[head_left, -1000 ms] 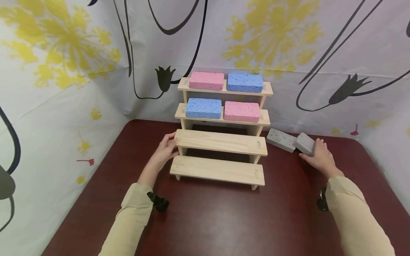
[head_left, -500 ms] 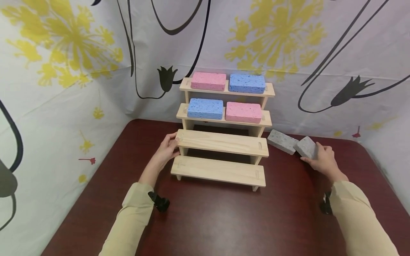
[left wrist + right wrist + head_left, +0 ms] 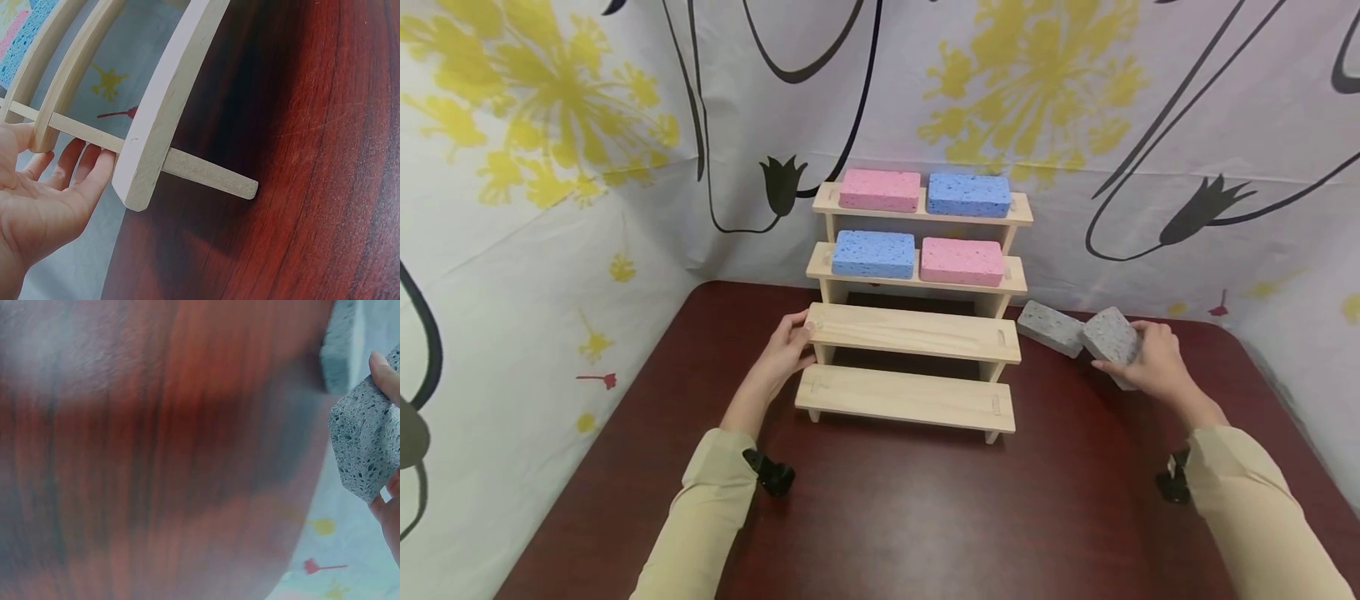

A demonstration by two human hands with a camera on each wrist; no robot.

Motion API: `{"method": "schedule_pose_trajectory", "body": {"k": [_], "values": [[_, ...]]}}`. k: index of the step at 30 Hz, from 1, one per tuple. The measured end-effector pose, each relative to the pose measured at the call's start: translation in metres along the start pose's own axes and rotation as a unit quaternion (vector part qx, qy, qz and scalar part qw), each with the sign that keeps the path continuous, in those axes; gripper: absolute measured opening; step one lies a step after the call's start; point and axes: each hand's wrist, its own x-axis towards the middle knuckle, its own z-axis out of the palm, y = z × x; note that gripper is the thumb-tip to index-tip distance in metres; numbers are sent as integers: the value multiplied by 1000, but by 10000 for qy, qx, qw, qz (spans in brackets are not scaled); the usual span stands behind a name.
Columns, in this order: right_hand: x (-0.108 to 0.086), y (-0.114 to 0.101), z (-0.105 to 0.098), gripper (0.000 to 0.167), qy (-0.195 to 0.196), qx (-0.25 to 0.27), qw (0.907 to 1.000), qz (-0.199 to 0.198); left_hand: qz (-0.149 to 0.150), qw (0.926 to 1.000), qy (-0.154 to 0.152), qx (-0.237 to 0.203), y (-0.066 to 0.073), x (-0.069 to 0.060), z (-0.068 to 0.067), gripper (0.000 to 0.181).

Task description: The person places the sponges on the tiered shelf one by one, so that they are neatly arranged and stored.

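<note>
My right hand (image 3: 1159, 367) pinches a grey sponge (image 3: 1111, 335) by its right side, tilted above the table at the right. In the right wrist view the thumb and fingers sit on opposite sides of this porous sponge (image 3: 359, 437). Another grey sponge (image 3: 1048, 327) lies just left of it, beside the stand. My left hand (image 3: 784, 350) grips the left end of a pale wooden four-step stand (image 3: 917, 333) at its second-lowest step. In the left wrist view the fingers of that hand (image 3: 50, 206) reach under the step, behind the side support.
On the top step sit a pink sponge (image 3: 880, 190) and a blue sponge (image 3: 968, 195). One step lower are a blue sponge (image 3: 873, 253) and a pink sponge (image 3: 962, 262). A flower-patterned sheet (image 3: 737, 92) rises behind the dark red-brown table (image 3: 880, 508).
My right hand has taken hold of the grey sponge and lifted and tilted it off the table. My left hand stays on the stand; the other sponges have not moved.
</note>
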Motion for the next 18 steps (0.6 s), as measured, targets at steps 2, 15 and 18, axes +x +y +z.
{"method": "schedule_pose_trajectory", "body": {"k": [2, 15, 18], "values": [[2, -5, -4, 83, 28, 77, 9999, -109, -4, 10000, 2, -1, 0, 0, 0, 49], [7, -57, -33, 76, 286, 392, 9938, -999, -5, 10000, -6, -36, -2, 2, 0, 47], [11, -70, -39, 76, 378, 505, 9915, -1142, 3, 10000, 12, -72, -3, 2, 0, 47]]}}
